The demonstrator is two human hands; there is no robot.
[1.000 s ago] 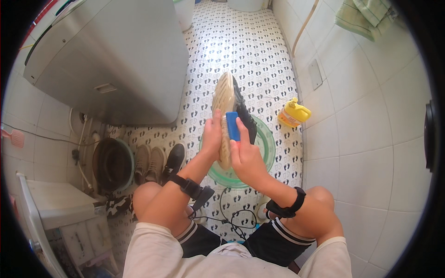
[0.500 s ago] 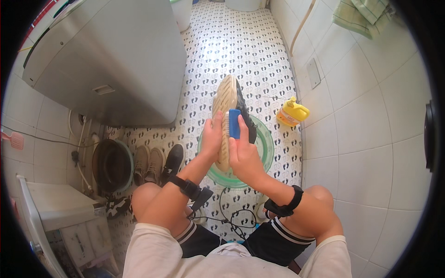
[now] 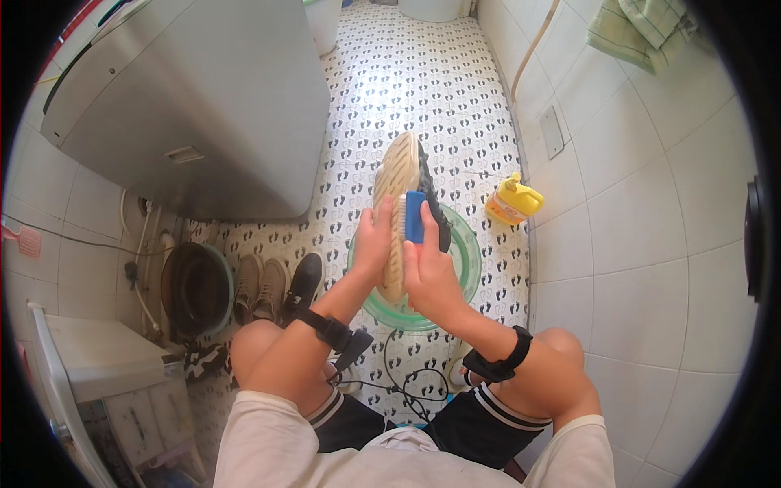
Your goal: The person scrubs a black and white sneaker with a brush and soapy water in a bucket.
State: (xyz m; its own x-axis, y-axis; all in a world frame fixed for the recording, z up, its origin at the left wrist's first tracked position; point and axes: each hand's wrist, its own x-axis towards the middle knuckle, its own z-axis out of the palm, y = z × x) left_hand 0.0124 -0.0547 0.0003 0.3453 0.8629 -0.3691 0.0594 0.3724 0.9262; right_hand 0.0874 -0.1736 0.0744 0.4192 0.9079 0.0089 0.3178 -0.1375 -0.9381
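A black shoe with a cream sole (image 3: 397,167) is held on its side above a green basin (image 3: 466,268), toe pointing away from me and sole turned left. My left hand (image 3: 374,241) grips the sole's left edge. Closed around a blue scrubbing brush (image 3: 415,218), my right hand (image 3: 431,272) presses its pale bristles against the sole's edge near the middle. The fingers hide part of the brush and the shoe's heel.
Right of the basin stands a yellow jug (image 3: 515,200), close to the tiled wall. Beige shoes (image 3: 271,289) and a black shoe (image 3: 304,285) sit at left beside a dark basin (image 3: 195,289). A large grey appliance (image 3: 211,114) fills the far left. Black cables (image 3: 419,390) lie between my feet.
The brush has shifted very slightly to the right along with my right hand. The shoe and my left hand stay almost where they were.
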